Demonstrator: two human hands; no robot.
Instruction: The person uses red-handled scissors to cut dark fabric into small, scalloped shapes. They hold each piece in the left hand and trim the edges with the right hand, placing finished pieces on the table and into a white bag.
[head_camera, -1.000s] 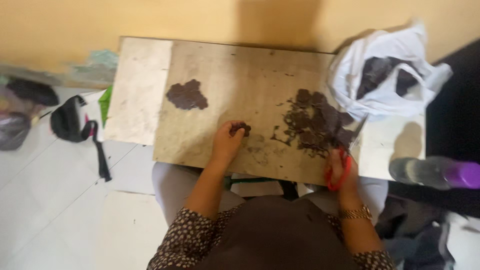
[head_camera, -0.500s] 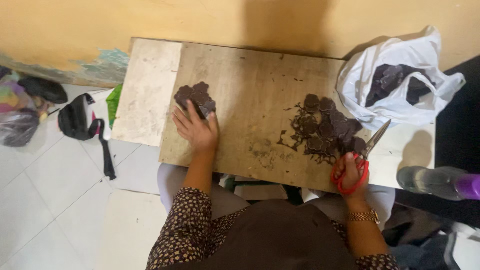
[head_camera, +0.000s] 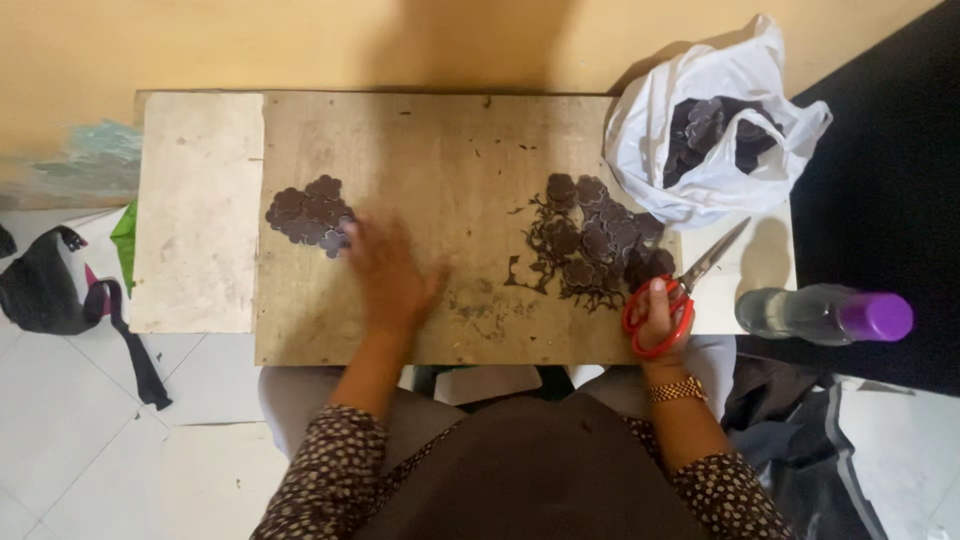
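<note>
Wooden board | white bag holds dark cutouts | right hand grips red scissors | left hand open, blurred

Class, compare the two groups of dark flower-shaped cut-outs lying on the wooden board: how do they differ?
The left pile is small and compact, its pieces overlapping neatly; the right pile is larger, looser and more spread out. Thin dark scraps lie around the right pile, while the left pile has almost none. The left hand is beside the left pile; the right hand, holding red-handled scissors, is beside the right pile. Both hold the same dark scalloped shapes.
</note>
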